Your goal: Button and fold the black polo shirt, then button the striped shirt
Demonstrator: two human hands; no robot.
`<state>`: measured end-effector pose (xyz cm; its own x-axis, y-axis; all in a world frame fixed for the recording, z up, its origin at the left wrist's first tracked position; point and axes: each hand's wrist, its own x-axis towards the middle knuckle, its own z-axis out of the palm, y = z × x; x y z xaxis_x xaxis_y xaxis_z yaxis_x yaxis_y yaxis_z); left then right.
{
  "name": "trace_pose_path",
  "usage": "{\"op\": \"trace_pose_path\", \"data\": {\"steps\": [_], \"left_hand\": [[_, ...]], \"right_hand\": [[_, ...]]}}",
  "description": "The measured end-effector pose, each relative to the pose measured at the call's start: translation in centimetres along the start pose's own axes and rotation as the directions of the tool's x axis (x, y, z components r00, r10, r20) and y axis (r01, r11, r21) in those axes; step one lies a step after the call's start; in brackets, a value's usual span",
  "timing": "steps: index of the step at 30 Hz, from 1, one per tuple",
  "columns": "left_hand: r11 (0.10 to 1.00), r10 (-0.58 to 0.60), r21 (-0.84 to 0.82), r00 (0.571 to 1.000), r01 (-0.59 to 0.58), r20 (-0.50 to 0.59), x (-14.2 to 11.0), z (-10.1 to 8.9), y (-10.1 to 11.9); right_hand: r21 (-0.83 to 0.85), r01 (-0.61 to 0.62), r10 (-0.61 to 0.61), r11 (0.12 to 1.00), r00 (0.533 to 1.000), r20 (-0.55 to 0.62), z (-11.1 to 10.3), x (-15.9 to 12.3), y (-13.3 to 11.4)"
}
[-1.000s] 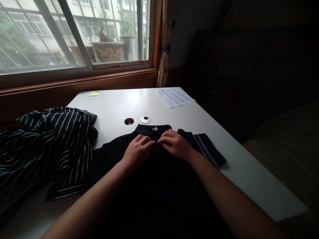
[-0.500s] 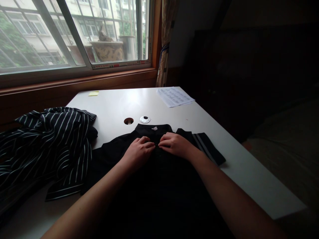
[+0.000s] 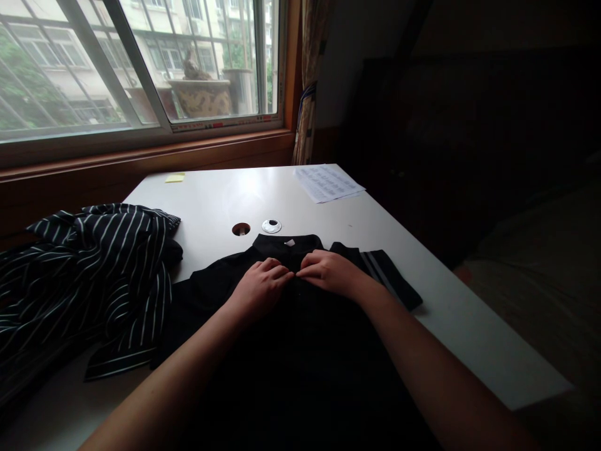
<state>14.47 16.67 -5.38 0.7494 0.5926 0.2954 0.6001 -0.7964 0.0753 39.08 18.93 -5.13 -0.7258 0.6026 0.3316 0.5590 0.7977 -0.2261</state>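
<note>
A black collared shirt (image 3: 297, 313) lies spread face up on the white table (image 3: 211, 194), its collar toward the window and a pale label showing inside the neck. Just below the collar, my left hand (image 3: 263, 283) pinches the front opening with its fingers bent together. My right hand (image 3: 328, 273) is closed on the same strip of cloth from the other side, and the fingertips of both hands nearly meet. Whatever small fastening lies between the fingers is too dark to make out. Two grey stripes cross the shirt's right-hand sleeve (image 3: 389, 275).
Left of the shirt, a striped black-and-white garment (image 3: 113, 269) is heaped on the table. Beyond the collar are a round cable hole (image 3: 241, 229) and its loose cover (image 3: 271, 225). Printed sheets (image 3: 328, 181) and yellow sticky notes (image 3: 175, 178) lie near the far edge, below a window (image 3: 197, 62).
The fingertips of my two hands have drawn slightly closer together at the shirt's front opening. The view has shifted a little; the shirt lies as before.
</note>
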Motion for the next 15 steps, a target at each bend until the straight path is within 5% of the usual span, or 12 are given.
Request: {"op": "trace_pose_path", "data": {"steps": [15], "left_hand": [[0.995,-0.017,-0.095,0.994,0.007,-0.110,-0.52,0.84,-0.88]], "right_hand": [[0.058,-0.031,0.037,0.998,0.994,-0.105,0.43,-0.28,-0.19]]}}
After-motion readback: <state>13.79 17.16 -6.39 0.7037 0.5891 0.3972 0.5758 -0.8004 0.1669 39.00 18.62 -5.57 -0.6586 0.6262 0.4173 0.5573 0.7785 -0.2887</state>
